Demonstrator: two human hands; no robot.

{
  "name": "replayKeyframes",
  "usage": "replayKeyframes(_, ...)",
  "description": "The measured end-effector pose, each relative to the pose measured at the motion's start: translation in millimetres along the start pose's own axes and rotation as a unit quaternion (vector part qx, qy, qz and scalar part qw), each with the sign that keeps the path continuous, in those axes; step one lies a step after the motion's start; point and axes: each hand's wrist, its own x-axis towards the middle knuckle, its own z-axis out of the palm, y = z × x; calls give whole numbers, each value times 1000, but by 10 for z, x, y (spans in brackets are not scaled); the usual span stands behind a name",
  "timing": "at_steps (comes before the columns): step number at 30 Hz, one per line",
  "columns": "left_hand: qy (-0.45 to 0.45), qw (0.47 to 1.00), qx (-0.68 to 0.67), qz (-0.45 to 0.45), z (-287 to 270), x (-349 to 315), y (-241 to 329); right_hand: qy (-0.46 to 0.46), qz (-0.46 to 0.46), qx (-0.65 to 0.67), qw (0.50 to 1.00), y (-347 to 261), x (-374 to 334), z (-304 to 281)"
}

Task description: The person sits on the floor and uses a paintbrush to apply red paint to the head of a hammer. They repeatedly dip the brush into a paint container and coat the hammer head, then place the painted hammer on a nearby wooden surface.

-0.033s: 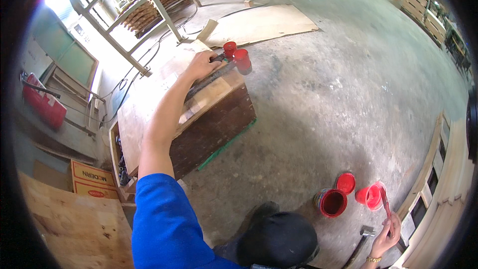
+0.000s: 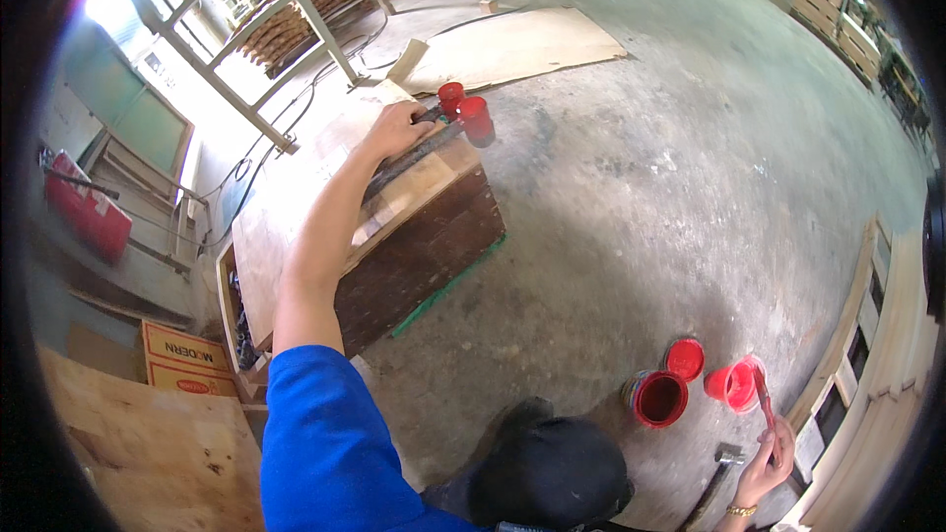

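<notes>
My left hand (image 2: 396, 128) reaches across a wooden box (image 2: 434, 241), its fingers closed round a dark bar (image 2: 430, 116) near a red round end piece (image 2: 451, 97). Beside it on the box lies a second dark bar (image 2: 414, 160), reaching to a red cylinder (image 2: 477, 120) past the edge. At lower right my right hand (image 2: 769, 463) grips a red-smeared paintbrush (image 2: 764, 402), its tip at the rim of a tilted-looking plastic cup (image 2: 731, 386) with red paint. An open can of red paint (image 2: 659, 400) and a red lid (image 2: 684, 360) sit left of the cup.
A hammer (image 2: 727, 456) lies on the floor near my right hand. Wooden pallets and planks (image 2: 867, 355) line the right. Cardboard (image 2: 522, 44) lies flat beyond the box. A metal frame (image 2: 266, 59), cables and a carton (image 2: 187, 355) are on the left.
</notes>
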Motion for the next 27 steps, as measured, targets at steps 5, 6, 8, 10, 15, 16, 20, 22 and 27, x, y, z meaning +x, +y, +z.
replayKeyframes(5, -37, 996, 74, -40, -46, -2, 124, 40, 47, -32, 998, 130, -157, -78)
replayKeyframes(6, -36, 997, 64, -27, -56, -12, 121, 67, 30, -37, 997, 173, -204, -70)
replayKeyframes(8, -34, 997, 64, -36, -49, 0, 95, 78, 41, 14, 996, 246, -274, -63)
replayKeyframes(10, 14, 997, 73, -28, 8, 42, 105, 125, 7, 32, 992, 254, -319, -110)
replayKeyframes(15, 214, 970, -14, 111, 338, -99, 790, 205, 340, -292, 870, -103, -450, -654)
replayKeyframes(16, 211, 962, -23, 171, 380, -252, 1046, 221, 252, -410, 849, -193, -540, -796)
replayKeyframes(20, 233, 863, -8, 447, 245, -1080, 2064, 297, 238, 44, 924, -112, -1017, -1623)
replayKeyframes(22, 182, 848, -29, 497, 288, -1311, 2299, 331, 296, 22, 896, -64, -1336, -2148)
replayKeyframes(27, -40, 872, -44, 486, 940, -1185, 2397, 140, 499, -374, 769, 444, -2104, -2960)
